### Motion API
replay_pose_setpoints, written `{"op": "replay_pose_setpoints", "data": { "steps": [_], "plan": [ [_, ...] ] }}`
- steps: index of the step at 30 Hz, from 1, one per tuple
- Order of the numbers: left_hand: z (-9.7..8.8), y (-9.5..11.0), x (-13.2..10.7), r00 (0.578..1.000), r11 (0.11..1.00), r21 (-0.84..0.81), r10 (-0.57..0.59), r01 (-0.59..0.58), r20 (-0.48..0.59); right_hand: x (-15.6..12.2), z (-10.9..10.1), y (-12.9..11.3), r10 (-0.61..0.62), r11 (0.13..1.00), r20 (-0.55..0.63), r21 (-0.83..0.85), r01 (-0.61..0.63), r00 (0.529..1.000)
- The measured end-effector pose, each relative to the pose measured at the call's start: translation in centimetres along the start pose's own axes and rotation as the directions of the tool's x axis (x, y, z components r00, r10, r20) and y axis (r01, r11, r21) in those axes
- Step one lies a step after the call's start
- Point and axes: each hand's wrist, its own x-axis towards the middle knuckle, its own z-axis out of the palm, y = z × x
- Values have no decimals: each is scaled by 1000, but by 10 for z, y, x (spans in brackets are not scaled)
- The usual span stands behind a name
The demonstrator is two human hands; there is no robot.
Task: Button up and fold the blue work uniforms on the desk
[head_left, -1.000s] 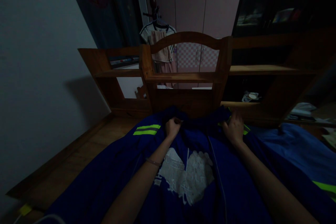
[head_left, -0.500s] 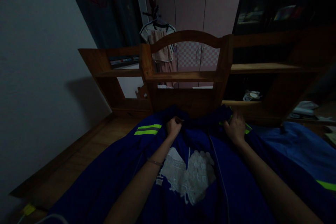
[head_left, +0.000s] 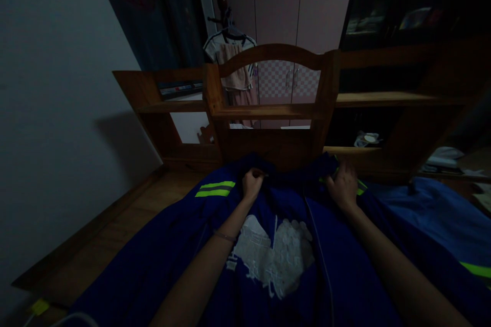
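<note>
A dark blue jacket (head_left: 161, 250) lies spread out in front of me, with yellow-green and grey reflective bands and a pale grey printed or embroidered patch in its middle. My left hand (head_left: 252, 182) pinches the cloth near the jacket's far edge, left of centre; a thin bracelet circles that wrist. Farther right, my right hand (head_left: 344, 186) grips the far edge beside a reflective band, its fingertips partly hidden over the cloth. Between the hands the edge runs in dark folds, hard to make out in the dim light.
Beyond the jacket stands a wooden headboard (head_left: 268, 111) with open shelves. A lighter blue cloth (head_left: 437, 214) lies at the right. Wooden boards (head_left: 126, 225) and a white wall (head_left: 57, 102) are on the left. Clothes (head_left: 232, 61) hang on a stand behind the headboard.
Both hands keep their hold on the jacket in almost the same place. The whole view has shifted very slightly.
</note>
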Motion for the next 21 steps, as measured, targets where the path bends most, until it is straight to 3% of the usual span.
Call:
{"op": "replay_pose_setpoints", "data": {
  "steps": [21],
  "plan": [
    [3,-2,-4,999,996,78,50,-50,-8,-1,3,2,7,1000,13,-22,-7,1000]
  ]
}}
